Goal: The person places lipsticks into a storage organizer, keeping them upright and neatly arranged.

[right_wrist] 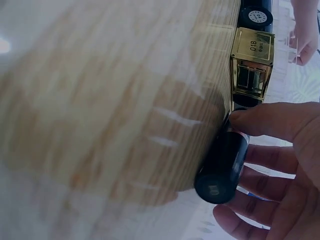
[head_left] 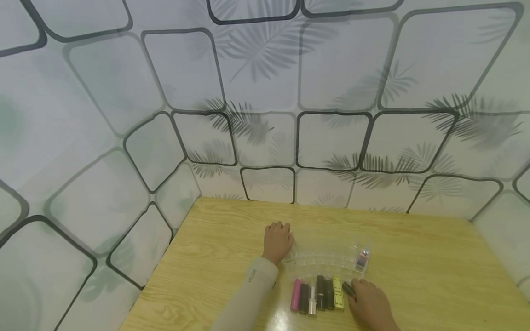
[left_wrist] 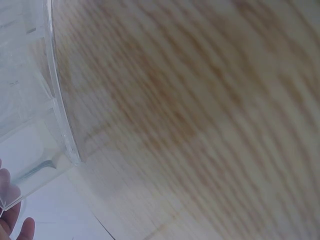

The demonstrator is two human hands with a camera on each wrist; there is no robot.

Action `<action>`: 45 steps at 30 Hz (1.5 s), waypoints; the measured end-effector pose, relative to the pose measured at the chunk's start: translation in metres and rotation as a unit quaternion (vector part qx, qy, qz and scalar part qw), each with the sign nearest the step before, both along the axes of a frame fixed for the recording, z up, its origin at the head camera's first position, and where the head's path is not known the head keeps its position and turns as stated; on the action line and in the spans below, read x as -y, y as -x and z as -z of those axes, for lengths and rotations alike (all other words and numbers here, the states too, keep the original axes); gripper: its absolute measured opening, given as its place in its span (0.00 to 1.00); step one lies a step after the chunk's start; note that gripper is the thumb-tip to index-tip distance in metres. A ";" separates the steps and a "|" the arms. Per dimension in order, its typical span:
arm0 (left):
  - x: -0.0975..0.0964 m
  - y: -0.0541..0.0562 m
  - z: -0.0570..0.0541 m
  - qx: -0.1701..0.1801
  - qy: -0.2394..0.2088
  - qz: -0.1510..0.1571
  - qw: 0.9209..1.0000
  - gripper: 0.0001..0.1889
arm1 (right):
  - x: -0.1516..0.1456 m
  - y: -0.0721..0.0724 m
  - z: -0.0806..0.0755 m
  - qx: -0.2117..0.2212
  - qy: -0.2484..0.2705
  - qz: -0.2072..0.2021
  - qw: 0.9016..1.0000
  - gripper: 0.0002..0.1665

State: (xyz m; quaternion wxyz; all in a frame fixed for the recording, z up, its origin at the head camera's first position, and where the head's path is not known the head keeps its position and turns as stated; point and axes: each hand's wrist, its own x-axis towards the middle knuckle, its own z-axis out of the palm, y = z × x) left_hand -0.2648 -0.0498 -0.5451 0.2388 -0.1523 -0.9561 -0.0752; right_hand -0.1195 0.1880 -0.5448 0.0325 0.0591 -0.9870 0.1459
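Note:
My left hand [head_left: 277,242] grips the left back corner of a clear plastic organizer [head_left: 325,261]. In the left wrist view, its fingertips curl at the organizer's clear wall [left_wrist: 59,100]. Between thumb and fingers, my right hand [head_left: 370,302] pinches a black lipstick tube [head_left: 348,289], close to the table at the right end of a row. The tube's round end [right_wrist: 215,189] faces the right wrist camera. Beside it lies a gold lipstick case [head_left: 338,293], its end [right_wrist: 254,47] marked with small print.
Left of the gold case, the row holds black tubes [head_left: 325,293], a clear-and-silver tube [head_left: 312,301], another black one [head_left: 303,299] and a pink tube [head_left: 295,294]. One small item [head_left: 362,258] stands in the organizer's right end. Patterned walls [head_left: 265,138] border the wooden table [head_left: 434,266].

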 end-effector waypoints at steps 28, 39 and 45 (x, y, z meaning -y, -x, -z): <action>0.000 0.001 -0.001 0.017 -0.001 0.000 1.000 0.06 | -0.001 0.001 -0.009 0.016 0.094 0.035 0.995 0.07; 0.001 0.003 0.002 0.019 0.004 -0.002 1.000 0.07 | 0.003 0.006 -0.021 -0.076 0.127 0.008 0.989 0.13; 0.001 0.003 0.003 0.024 0.004 0.000 1.000 0.07 | 0.008 0.009 -0.030 -0.126 0.147 -0.003 0.981 0.15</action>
